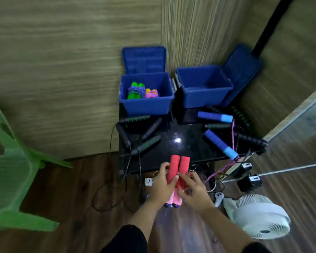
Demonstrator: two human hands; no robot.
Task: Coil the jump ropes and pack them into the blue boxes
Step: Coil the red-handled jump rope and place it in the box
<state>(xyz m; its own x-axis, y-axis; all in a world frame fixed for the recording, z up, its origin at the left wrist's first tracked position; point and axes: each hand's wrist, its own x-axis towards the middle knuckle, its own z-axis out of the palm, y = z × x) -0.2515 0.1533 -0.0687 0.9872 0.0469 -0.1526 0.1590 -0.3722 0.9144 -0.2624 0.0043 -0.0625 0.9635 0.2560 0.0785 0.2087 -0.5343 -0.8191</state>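
Note:
My left hand grips the two red foam handles of a jump rope, held side by side in front of the black table. My right hand pinches the same handles lower down, near their pink ends. The left blue box holds a green coiled rope and a pink one. The right blue box looks empty. Black ropes with green-striped handles lie on the table's left, and a blue-handled rope with a purple cord lies on its right.
Both box lids stand open against the wood-panelled walls. A green plastic chair is at the left. A white fan sits on the floor at the right, beside a power strip and loose cables under the table. A glass panel edge borders the right.

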